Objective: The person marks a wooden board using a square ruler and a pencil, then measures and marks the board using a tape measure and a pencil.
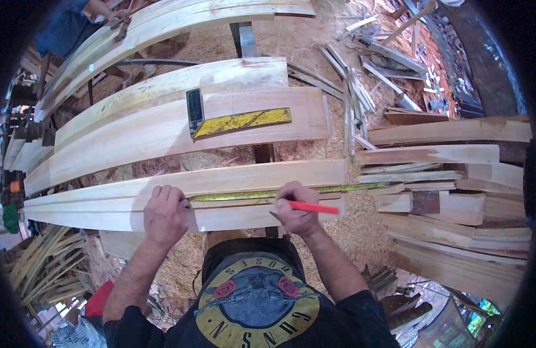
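- Step in hand, my read: measuring lengthwise with the tape measure (239,196), pencil ready to mark.
- Left hand (165,214): fingers curled down at the tape's left end. Pinching it or just pressing it down, can't tell.
- Right hand (297,211): gripping the red pencil (314,207), body out to the right, point down-left over the near board (239,220). Can't tell if the point touches wood.
- Tape location: runs from the left fingertips, passes at the right hand, then on past the boards' right end over the offcuts (419,177). Lies along the line between the near board and the one beyond it (268,175); can't tell which carries it.
- Whether the right fingers also touch the tape: hidden.
- Next move calls for, I'd say: left end pinned, tape straight, pencil point brought to the reading without nudging the blade.
- Yellow-bladed square (242,122): on the middle board (268,98), beyond the tape, well apart from both hands.
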A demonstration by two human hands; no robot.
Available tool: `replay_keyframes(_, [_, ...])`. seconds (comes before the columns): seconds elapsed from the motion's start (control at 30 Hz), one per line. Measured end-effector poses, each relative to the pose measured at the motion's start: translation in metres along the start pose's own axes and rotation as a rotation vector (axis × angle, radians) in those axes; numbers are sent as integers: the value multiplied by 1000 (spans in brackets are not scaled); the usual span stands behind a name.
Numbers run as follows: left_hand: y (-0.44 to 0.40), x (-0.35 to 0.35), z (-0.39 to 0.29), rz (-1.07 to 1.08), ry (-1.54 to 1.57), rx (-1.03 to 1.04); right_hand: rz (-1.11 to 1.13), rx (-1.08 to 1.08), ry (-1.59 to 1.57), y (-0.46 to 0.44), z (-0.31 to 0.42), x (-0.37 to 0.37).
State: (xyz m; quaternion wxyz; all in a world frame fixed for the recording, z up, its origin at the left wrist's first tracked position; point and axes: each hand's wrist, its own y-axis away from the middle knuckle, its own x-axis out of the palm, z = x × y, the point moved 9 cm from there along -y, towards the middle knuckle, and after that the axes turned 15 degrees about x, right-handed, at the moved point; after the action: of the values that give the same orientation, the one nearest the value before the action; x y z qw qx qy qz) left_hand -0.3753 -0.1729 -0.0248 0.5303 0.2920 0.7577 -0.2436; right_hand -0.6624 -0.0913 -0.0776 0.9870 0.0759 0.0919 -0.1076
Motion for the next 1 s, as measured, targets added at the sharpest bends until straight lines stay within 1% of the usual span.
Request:
replay_keyframes(0.03, [-1, 0, -1, 2, -3, 0, 9, 144, -110, 0, -15, -8])
replay_keyframes(0.13, [1, 1, 0, -1, -2, -6, 95, 354, -700, -1, -39, -16])
replay_keyframes(0.17, [1, 1, 0, -4, -7, -8, 90, 333, -700, -1, -45, -23])
replay_keyframes(0.27, [1, 1, -1, -8, -17, -13, -110, 239, -485, 0, -22, -47])
replay_keyframes(0.37, [1, 1, -2, -5, -20, -19, -95, 75, -133, 9, -3, -49])
replay_keyframes(0.47, [1, 3, 0, -4, -19, -21, -83, -20, -46, 17, -3, -38])
replay_keyframes(0.5, [2, 3, 0, -5, -22, -15, -95, -59, 49, 17, -1, -38])
replay_keyframes(0.6, [1, 3, -1, -9, -14, -8, -61, -56, 88, 15, -1, -34])
replay_keyframes(0.7, [1, 2, -2, -11, -24, -4, -92, -55, 127, 11, 0, -33])
replay_keyframes(0.8, [0, 1, -2, -4, -26, -15, -81, -118, 140, 10, 7, -32])
replay_keyframes(1.0, [0, 0, -3, -18, -14, -8, -114, -150, 169, 9, 11, -31])
